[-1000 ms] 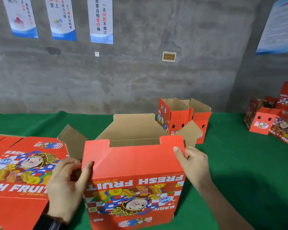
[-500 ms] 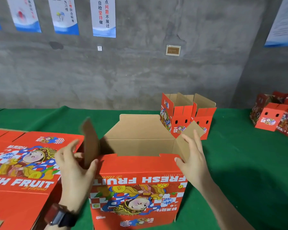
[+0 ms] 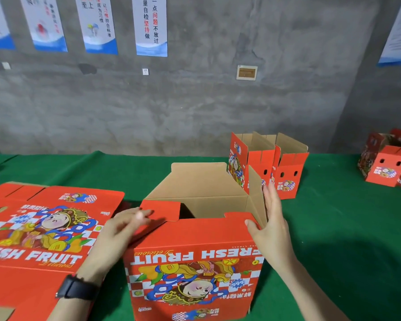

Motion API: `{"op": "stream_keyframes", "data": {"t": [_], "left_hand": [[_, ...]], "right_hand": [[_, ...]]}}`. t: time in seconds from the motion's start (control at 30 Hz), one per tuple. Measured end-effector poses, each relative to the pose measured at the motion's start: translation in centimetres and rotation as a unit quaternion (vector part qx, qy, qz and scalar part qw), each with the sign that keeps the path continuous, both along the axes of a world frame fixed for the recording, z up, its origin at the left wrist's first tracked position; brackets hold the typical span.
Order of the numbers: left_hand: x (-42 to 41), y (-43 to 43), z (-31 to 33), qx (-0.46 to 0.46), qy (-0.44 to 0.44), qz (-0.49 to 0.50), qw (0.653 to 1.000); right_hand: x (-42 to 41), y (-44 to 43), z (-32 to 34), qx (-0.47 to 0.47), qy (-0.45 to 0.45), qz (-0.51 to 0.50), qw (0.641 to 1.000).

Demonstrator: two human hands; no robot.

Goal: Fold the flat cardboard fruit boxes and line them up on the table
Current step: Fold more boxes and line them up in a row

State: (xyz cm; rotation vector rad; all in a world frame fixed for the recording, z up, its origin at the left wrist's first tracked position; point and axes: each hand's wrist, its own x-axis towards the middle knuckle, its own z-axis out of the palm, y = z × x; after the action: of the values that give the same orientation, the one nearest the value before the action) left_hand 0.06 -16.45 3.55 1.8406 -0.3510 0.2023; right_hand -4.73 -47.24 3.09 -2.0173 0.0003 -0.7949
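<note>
- The right grip [image 3: 272,218] is flat with straight fingers. The palm lies against the outer face of the brown end flap [image 3: 256,198] and the thumb rests at the front panel's top corner; it clasps nothing.
- The left grip [image 3: 125,230] reaches with stretched fingers onto the red end flap [image 3: 162,213], which leans inward. Motion blur hides whether the fingertips press or only touch.
- The open box [image 3: 195,262] stands between both grips at lower centre, its long axis running left to right. The brown flap stands upright on the box side of the right palm, so closing it likely means a push toward frame left.
- The box floor is hidden, and the bottom of the frame cuts off its base.
- Flat boxes [image 3: 44,228] lie at lower left on the bench [image 3: 345,228], and two folded boxes [image 3: 287,172] stand behind.
</note>
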Motion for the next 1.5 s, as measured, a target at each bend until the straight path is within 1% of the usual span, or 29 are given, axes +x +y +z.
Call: {"op": "stream_keyframes", "data": {"t": [0.07, 0.1, 0.17, 0.2, 0.23, 0.27, 0.3, 0.37, 0.4, 0.47, 0.57, 0.63, 0.73, 0.83, 0.9, 0.97, 1.0, 1.03, 1.1, 1.2, 1.27, 1.33, 1.4, 1.5], "left_hand": [[0.8, 0.2, 0.9, -0.040, 0.052, -0.001, 0.998], [1.2, 0.1, 1.3, -0.021, 0.051, -0.004, 0.998], [2.3, -0.1, 1.8, 0.091, 0.018, -0.007, 0.996], [2.9, -0.2, 1.8, 0.117, 0.017, -0.015, 0.993], [3.2, -0.2, 1.8, 0.107, 0.034, -0.029, 0.993], [3.3, -0.4, 1.8, 0.072, 0.062, -0.055, 0.994], [3.4, -0.5, 1.6, 0.015, 0.098, -0.085, 0.991], [3.6, -0.6, 0.8, -0.120, 0.169, -0.119, 0.971], [3.7, -0.7, 0.6, -0.160, 0.186, -0.120, 0.962], [4.0, -0.6, 0.3, -0.181, 0.193, -0.125, 0.956], [4.4, -0.4, 0.1, -0.184, 0.190, -0.137, 0.955], [4.4, -0.3, 0.3, -0.155, 0.144, -0.129, 0.969], [4.3, -0.5, 0.3, -0.136, 0.097, -0.127, 0.978], [4.3, -0.6, 0.2, -0.139, 0.091, -0.113, 0.980], [4.3, -0.7, 0.1, -0.115, 0.087, -0.122, 0.982], [4.3, -0.8, 0.1, -0.095, 0.089, -0.111, 0.985], [4.3, -0.9, 0.2, -0.091, 0.092, -0.101, 0.986], [4.4, -1.0, 0.3, -0.080, 0.091, -0.089, 0.989], [4.6, -1.3, 0.7, -0.028, 0.087, -0.062, 0.994], [5.3, -2.0, 1.4, 0.037, 0.106, -0.052, 0.992], [5.9, -2.3, 1.7, 0.109, 0.099, -0.022, 0.989], [6.2, -2.3, 1.7, 0.162, 0.085, -0.007, 0.983], [6.1, -2.3, 1.8, 0.198, 0.079, -0.007, 0.977], [6.0, -2.6, 1.9, 0.217, 0.080, -0.011, 0.973]], "right_hand": [[0.0, -0.1, -0.3, -0.023, 0.006, 0.005, 1.000], [-0.1, -0.2, -0.3, -0.036, 0.000, 0.011, 0.999], [-0.1, -0.5, -0.3, -0.058, -0.010, 0.024, 0.998], [-0.1, -0.7, -0.4, -0.066, -0.007, 0.034, 0.997], [-0.1, -1.0, -0.4, -0.071, 0.004, 0.048, 0.996], [0.0, -1.3, -0.4, -0.073, 0.019, 0.069, 0.995], [0.1, -1.8, -0.4, -0.069, 0.039, 0.091, 0.993], [0.4, -2.6, 0.0, -0.023, 0.085, 0.138, 0.986], [0.7, -2.9, 0.2, 0.008, 0.098, 0.147, 0.984], [1.6, -3.2, 0.7, 0.036, 0.100, 0.118, 0.987], [3.3, -2.9, 1.0, 0.022, 0.111, 0.063, 0.992], [4.3, -3.0, 1.1, -0.003, 0.147, 0.078, 0.986], [5.1, -2.7, 1.6, -0.032, 0.175, 0.157, 0.971], [5.6, -2.4, 1.6, -0.083, 0.155, 0.172, 0.969], [5.8, -2.4, 1.8, -0.065, 0.171, 0.185, 0.966], [5.7, -2.2, 1.9, -0.039, 0.189, 0.208, 0.959], [5.8, -2.2, 1.9, -0.055, 0.190, 0.209, 0.958], [5.8, -2.1, 1.9, -0.088, 0.191, 0.197, 0.958], [5.9, -2.0, 2.1, -0.156, 0.210, 0.171, 0.950], [5.9, -1.6, 3.1, -0.209, 0.260, 0.151, 0.931], [5.9, -1.2, 3.4, -0.260, 0.286, 0.122, 0.914], [6.0, -0.6, 3.2, -0.312, 0.298, 0.089, 0.898], [6.1, -0.2, 2.9, -0.347, 0.295, 0.067, 0.888], [6.1, 0.1, 2.8, -0.366, 0.286, 0.047, 0.885]]}}
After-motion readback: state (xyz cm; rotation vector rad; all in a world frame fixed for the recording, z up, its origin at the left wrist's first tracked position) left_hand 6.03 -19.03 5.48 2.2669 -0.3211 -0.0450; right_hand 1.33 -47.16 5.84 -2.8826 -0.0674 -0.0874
